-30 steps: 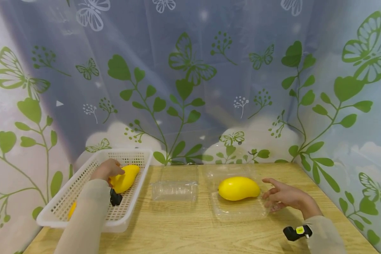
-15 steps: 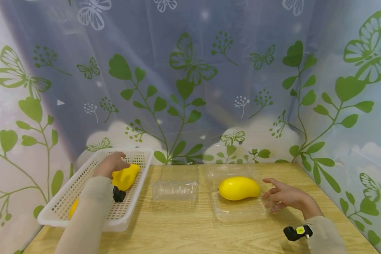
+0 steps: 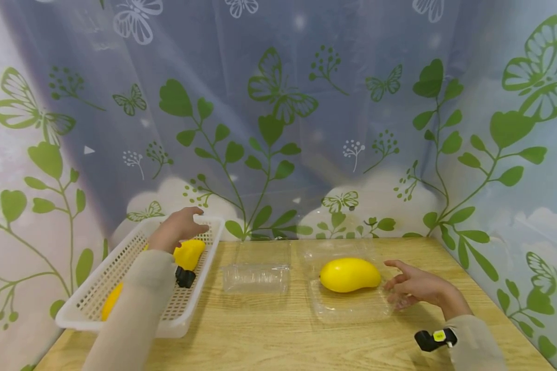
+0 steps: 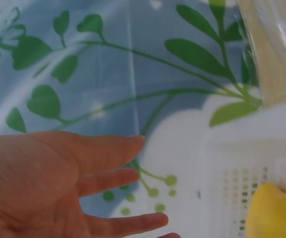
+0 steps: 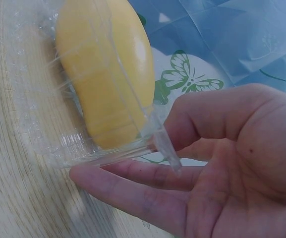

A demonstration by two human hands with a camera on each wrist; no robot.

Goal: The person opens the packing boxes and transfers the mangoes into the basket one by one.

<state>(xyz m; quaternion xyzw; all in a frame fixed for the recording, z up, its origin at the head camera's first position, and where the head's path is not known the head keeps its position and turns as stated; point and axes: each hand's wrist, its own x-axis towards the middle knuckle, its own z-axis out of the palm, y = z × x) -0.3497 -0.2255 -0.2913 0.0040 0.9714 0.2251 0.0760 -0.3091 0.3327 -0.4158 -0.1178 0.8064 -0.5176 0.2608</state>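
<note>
My left hand [image 3: 178, 229] is raised over the white basket [image 3: 69, 314], its fingers spread and nothing in them. Below and to the right of it lies a yellow mango [image 3: 191, 252], partly hidden by the hand; the left wrist view catches this mango [image 4: 276, 213] apart from the fingers. Another yellow mango [image 3: 111, 301] shows beside my left sleeve, mostly covered. On the right, a large mango [image 3: 350, 274] lies in an open clear plastic clamshell box [image 3: 327, 312]. My right hand [image 3: 415, 286] pinches the box's side rim [image 5: 165, 141] between thumb and fingers.
A second clear plastic clamshell box [image 3: 255, 279] stands with its lid up between the basket and the filled box. Both boxes and the basket sit on a wooden table [image 3: 269, 335]. A butterfly-patterned curtain [image 3: 278, 154] hangs along the back and sides.
My left hand has come off the mango in the basket, rising and moving away to the far right with its fingers spreading. The right hand and its box stay in place.
</note>
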